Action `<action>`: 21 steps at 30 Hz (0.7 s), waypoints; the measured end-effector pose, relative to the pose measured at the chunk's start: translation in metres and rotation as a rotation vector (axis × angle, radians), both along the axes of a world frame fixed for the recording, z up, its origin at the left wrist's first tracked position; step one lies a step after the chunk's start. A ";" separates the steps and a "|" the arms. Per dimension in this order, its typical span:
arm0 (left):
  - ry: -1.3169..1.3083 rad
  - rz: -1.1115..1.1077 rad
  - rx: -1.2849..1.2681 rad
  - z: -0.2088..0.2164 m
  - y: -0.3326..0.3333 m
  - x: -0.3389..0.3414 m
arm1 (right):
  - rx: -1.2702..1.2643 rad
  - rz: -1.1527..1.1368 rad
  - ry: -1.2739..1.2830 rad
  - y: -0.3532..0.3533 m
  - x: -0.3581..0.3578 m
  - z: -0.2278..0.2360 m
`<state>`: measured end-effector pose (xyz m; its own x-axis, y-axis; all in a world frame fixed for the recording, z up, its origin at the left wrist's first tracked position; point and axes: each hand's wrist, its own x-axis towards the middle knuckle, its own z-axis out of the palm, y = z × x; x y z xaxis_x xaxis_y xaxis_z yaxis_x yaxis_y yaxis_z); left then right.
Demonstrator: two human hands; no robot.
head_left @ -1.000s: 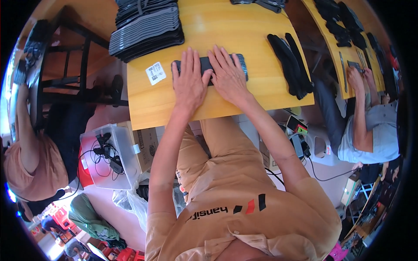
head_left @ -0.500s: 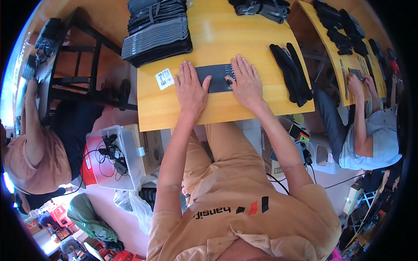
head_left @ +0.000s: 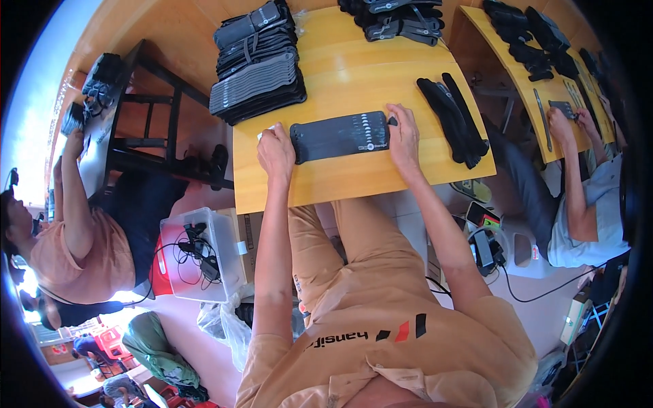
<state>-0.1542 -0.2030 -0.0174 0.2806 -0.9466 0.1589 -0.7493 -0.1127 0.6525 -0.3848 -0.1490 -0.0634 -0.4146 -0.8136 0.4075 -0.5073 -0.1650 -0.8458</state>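
Note:
A flat dark grey rectangular piece point(head_left: 333, 138), with a row of white moon-like shapes near its right end, lies on the table between my hands. My left hand point(head_left: 275, 153) is closed just left of it, fingers curled over a white label point(head_left: 260, 134) that shows only at its edges. At the piece's right end rests my right hand point(head_left: 403, 139), fingers bent together. A small black thing point(head_left: 392, 121) shows at its thumb tip; whether the fingers also grip the piece's edge is hidden.
Stacked black and grey folded straps point(head_left: 258, 75) stand at the table's far left, more bundles point(head_left: 401, 20) at the far middle. Long black fabric pieces point(head_left: 452, 119) lie to the right. Co-workers sit on both sides. A clear plastic bin point(head_left: 204, 262) with cables stands left, below the wooden table point(head_left: 354, 183).
Both hands have lifted from lying flat on the grey piece and moved apart to its sides. My left hand has closed over the white label. The whole view has shifted slightly.

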 end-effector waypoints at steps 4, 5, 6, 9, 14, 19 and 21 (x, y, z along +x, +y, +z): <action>-0.254 0.044 0.158 0.001 -0.015 -0.010 | -0.064 -0.028 0.039 -0.001 0.000 -0.004; -0.290 0.050 0.161 -0.002 -0.018 -0.012 | -0.071 -0.028 0.035 -0.001 0.000 -0.004; -0.294 0.047 0.160 -0.005 -0.019 -0.014 | -0.071 -0.032 0.030 -0.002 0.000 -0.004; -0.323 0.015 0.206 -0.013 -0.020 -0.021 | -0.087 -0.036 0.006 -0.002 -0.001 -0.007; -0.455 -0.008 0.020 -0.018 -0.010 -0.031 | -0.097 -0.059 -0.083 0.000 -0.001 -0.001; -0.438 -0.022 0.001 -0.018 -0.008 -0.034 | -0.102 -0.163 -0.025 0.002 -0.003 0.001; -0.420 -0.032 -0.017 -0.020 -0.009 -0.032 | -0.123 -0.191 0.027 0.001 -0.004 -0.001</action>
<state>-0.1866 -0.2117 -0.0370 0.1589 -0.9499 0.2692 -0.9535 -0.0769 0.2913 -0.3890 -0.1475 -0.0640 -0.5442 -0.6648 0.5118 -0.5616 -0.1645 -0.8109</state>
